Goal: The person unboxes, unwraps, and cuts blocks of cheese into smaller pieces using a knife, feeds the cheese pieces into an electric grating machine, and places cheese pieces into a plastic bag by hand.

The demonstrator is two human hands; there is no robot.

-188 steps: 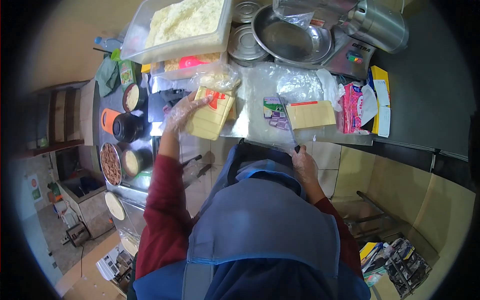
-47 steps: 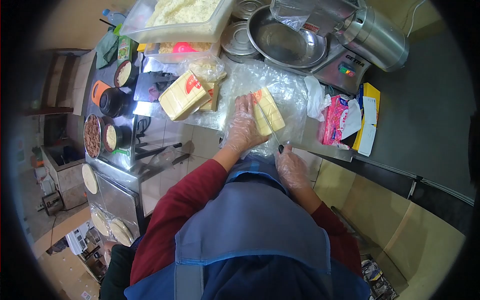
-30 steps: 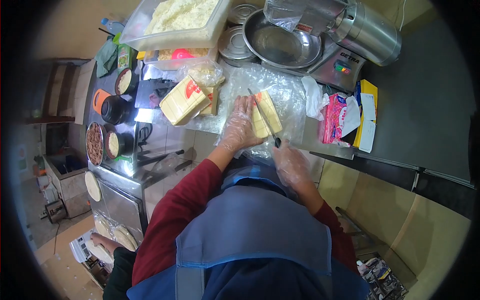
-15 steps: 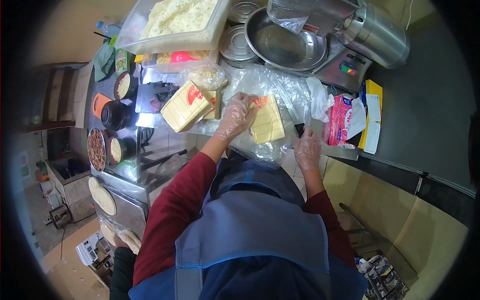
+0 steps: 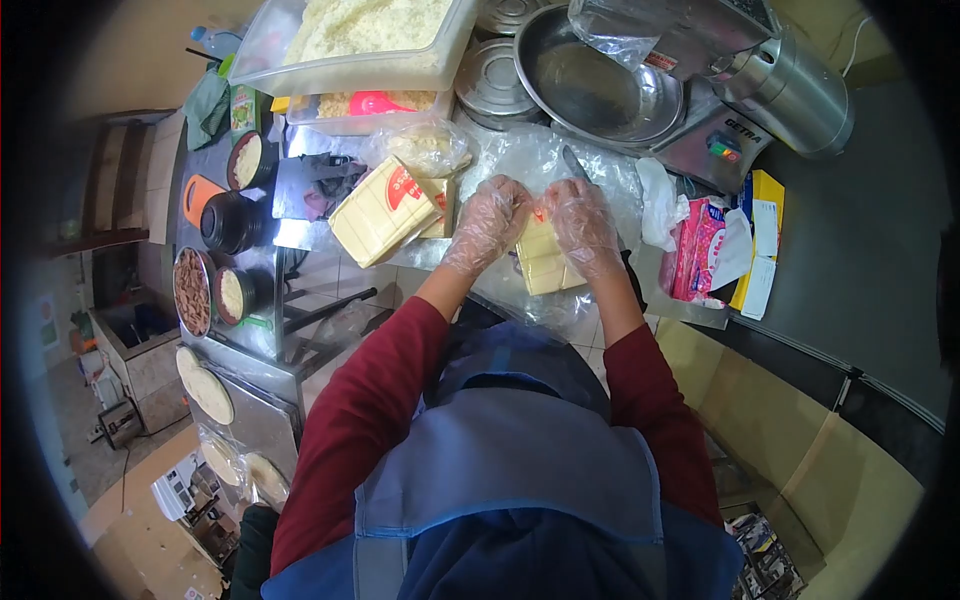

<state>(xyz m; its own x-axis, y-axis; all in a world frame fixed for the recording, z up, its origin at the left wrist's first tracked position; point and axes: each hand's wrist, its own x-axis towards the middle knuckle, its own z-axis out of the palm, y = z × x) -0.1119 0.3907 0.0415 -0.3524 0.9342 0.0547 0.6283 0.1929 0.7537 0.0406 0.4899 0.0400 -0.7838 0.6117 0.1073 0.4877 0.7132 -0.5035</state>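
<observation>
Both hands wear clear plastic gloves. My left hand (image 5: 490, 222) is closed at the upper left corner of a wrapped pale yellow block (image 5: 545, 262) with red print. Across from it, my right hand (image 5: 580, 225) pinches the block's top edge and covers its upper right part. Both seem to hold the wrapper there. The knife (image 5: 574, 163) lies on the clear plastic sheet (image 5: 620, 190), its blade tip showing beyond my right hand. To the left, a larger wrapped block (image 5: 385, 215) rests tilted on another small block (image 5: 440, 203).
Tubs of pale shreds (image 5: 365, 45) stand at the back left, a steel bowl (image 5: 600, 75) and machine (image 5: 710, 140) at the back right. A pink packet (image 5: 697, 245) lies right. Left are small bowls (image 5: 250, 160) and flat dough rounds (image 5: 210, 395). A co-worker's dark sleeve (image 5: 252, 555) shows lower left.
My right hand has let go of the knife and moved up and left to the block's top edge. My left hand has closed at its corner. The co-worker's hand has moved mostly out of sight.
</observation>
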